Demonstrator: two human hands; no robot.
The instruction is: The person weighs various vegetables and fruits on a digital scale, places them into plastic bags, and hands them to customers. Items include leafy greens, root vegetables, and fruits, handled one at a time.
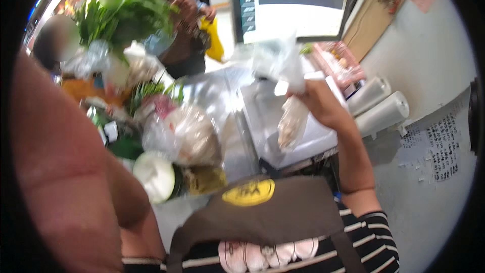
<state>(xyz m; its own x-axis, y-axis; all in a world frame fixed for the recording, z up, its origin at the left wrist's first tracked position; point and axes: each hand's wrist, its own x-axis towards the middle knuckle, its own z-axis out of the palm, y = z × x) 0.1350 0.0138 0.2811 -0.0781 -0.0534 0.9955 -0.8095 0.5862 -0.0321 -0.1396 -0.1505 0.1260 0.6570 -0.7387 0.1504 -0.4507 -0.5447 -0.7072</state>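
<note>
My right hand (312, 98) grips a clear plastic bag (280, 62) by its upper part. Below the fingers hangs the bag's bulging end, with pale contents (293, 123) that I cannot make out. It is over a flat, light-coloured platform (261, 110) with a dark base, possibly a scale; contact between them cannot be told. My left forearm (60, 167) rises large and blurred close to the camera, and the left hand is out of view. Near that arm lie a filled clear plastic bag (197, 132) and a cut piece of pale-fleshed, green-skinned gourd (154, 178).
Leafy greens (125, 19) stand at the back left, beside a person (183, 26) with a yellow bag (214, 40). Behind the platform is a screen (299, 7). Plastic bag rolls (382, 113) and a pink basket (341, 64) are along the right wall. The counter (204, 87) is metal.
</note>
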